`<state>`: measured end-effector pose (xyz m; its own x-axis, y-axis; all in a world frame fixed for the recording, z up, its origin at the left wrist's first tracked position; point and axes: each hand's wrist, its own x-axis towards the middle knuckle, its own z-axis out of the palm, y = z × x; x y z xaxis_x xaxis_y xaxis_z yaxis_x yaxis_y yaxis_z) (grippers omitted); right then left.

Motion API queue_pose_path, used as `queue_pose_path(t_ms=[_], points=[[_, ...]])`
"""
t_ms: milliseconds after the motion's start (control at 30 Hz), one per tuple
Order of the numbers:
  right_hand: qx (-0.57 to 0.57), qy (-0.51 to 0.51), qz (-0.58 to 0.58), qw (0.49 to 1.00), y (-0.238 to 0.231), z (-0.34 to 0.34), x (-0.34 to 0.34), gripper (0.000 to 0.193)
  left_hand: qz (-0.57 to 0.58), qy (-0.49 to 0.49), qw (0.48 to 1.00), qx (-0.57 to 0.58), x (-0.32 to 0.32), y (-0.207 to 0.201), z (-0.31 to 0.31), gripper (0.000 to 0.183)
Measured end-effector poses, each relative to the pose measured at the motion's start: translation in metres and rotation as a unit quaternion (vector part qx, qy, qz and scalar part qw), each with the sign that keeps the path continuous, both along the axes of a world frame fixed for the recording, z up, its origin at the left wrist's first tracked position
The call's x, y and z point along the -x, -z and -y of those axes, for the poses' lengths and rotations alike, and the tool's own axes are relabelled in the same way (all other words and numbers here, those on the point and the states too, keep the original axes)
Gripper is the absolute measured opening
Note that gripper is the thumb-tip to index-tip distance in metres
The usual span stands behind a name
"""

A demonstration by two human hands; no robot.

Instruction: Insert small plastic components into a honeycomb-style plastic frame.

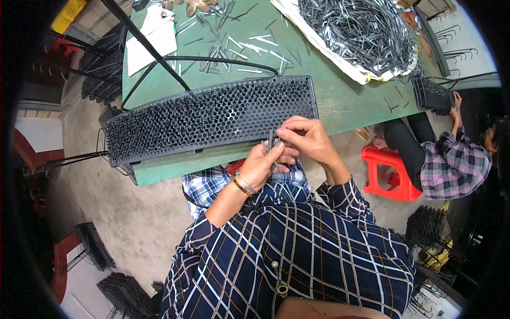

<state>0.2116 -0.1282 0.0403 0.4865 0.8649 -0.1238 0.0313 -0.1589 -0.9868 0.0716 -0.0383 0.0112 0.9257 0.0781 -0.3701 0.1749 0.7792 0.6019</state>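
My left hand (261, 164) is closed around a few thin grey-black strips (271, 139) that stick up between the fingers. Thumb and fingertips of my right hand (309, 139) are pinched together at the top of those strips, touching them. Just beyond both hands lies a long black rack (212, 114) full of round holes, at the near edge of the green table. Its left part bristles with small dark pieces standing in the holes. Toward its right end, holes show without pieces. What exactly the right fingertips pinch is too small to make out.
A white sack (366, 76) heaped with loose dark strips (361, 32) lies at the far right of the green table (340, 101). Scattered strips (249, 48) and a white cloth (151, 45) lie further left. Black rods cross over the rack. Another person (451, 165) sits by a red stool (390, 173).
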Motion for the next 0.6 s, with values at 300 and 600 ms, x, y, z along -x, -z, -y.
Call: queue_pose_path(t_ms=[300,600], points=[[-0.056,0.187,0.084,0.977,-0.011,-0.008,-0.046,0.018,-0.032,0.01,0.999,0.015,0.001,0.006,0.002,0.034],[-0.049,0.17,0.318,0.931,0.01,-0.019,-0.067,0.017,-0.051,0.012,0.997,0.05,0.005,0.013,0.0,0.032]])
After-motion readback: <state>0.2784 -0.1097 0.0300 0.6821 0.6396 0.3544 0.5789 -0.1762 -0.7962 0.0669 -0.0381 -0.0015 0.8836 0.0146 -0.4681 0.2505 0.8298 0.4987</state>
